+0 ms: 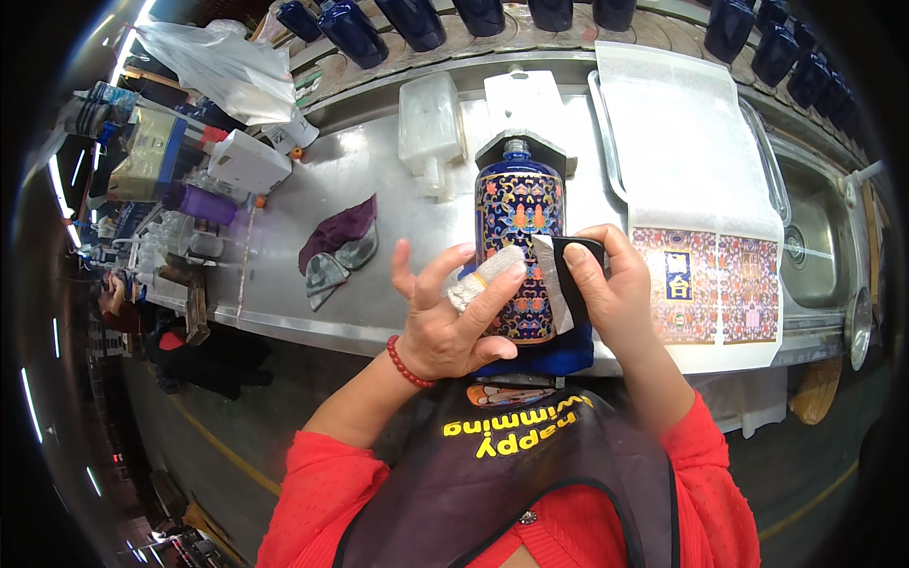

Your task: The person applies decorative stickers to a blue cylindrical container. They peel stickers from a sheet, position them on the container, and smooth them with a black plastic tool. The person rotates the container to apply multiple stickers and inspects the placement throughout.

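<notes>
A dark blue bottle [518, 204] with a colourful floral pattern lies with its neck pointing away from me. My left hand [445, 317], wearing a red bead bracelet, has a folded white cloth [488, 276] among its fingers, resting on the bottle's left side. The outer fingers of that hand are lifted and spread. My right hand [611, 279] pinches a flat black scraper [574, 289] with a grey strip along its edge. The strip meets the right side of the bottle. Some blue material [559, 360] shows under the bottle's near end.
To the right, patterned decal sheets [672, 331] lie beneath white paper [672, 133] on a tray, beside a sink [814, 237]. A clear rectangular container [428, 123] and a purple-and-grey cloth [341, 246] sit at left. Several blue bottles [412, 24] stand along the back.
</notes>
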{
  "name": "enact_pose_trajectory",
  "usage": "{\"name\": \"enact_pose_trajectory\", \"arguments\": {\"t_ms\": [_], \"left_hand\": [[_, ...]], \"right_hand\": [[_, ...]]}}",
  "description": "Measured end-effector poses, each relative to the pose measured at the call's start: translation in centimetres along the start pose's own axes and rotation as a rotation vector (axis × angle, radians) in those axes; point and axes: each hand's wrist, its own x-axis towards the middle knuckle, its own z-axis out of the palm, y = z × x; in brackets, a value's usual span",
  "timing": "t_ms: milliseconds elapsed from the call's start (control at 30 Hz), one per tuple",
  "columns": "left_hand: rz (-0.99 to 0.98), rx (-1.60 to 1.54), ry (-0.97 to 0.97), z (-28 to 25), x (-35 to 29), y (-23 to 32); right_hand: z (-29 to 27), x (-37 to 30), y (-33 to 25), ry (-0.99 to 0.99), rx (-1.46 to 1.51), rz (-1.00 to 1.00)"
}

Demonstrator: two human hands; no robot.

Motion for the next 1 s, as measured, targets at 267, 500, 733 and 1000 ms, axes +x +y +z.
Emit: {"name": "enact_pose_trajectory", "arguments": {"t_ms": [267,500,733,1000], "left_hand": [[0.158,-0.003,0.029,0.5,-0.4,-0.9],[0.114,-0.025,-0.038,0.6,0.8,-1.8],[0.263,0.038,-0.127,-0.2,2.1,-2.7],[0.316,-0.003,-0.169,0.2,3.9,-3.5]], "right_hand": [[-0.4,0.0,0.2,-0.016,-0.017,0.021],[-0.5,-0.1,0.4,-0.005,-0.032,0.035],[-1.0,-0.2,0.4,0.001,0.039,0.115],[-1.6,-0.2,0.1,0.024,-0.025,0.035]]}}
